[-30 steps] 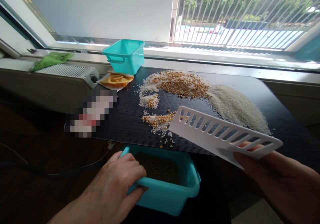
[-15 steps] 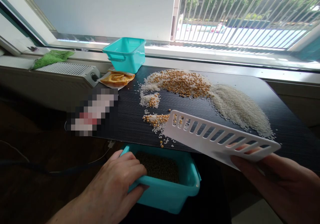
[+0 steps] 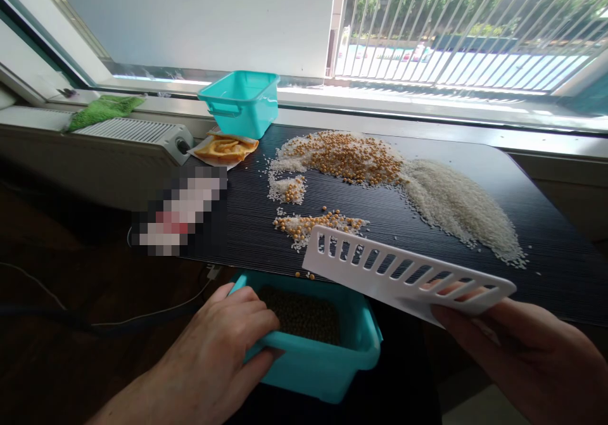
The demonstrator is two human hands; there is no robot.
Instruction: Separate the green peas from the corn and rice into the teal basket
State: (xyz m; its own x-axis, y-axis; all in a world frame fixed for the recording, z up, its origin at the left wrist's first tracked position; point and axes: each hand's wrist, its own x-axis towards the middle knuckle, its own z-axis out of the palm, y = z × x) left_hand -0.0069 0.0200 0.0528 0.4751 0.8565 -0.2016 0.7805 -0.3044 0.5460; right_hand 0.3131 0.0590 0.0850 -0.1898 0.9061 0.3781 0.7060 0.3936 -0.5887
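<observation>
Slotted white scraper (image 3: 363, 277), shifted nearer the front edge of the worktop (image 3: 247, 216), pinched in the right hand (image 3: 527, 336) | left hand (image 3: 228, 330) grips teal bin (image 3: 313, 365) just below | stray yellow beans (image 3: 311, 277) could, I fear, roll past if bin tips

Fuzzy green towel (image 3: 105, 112) just lying on the white radiator (image 3: 133, 128), leafy trees (image 3: 441, 0) outside behind metal bars (image 3: 470, 27), plus some crumpled yellow-orange thing (image 3: 225, 148), cloth or packet, can't really tell lol.
</observation>
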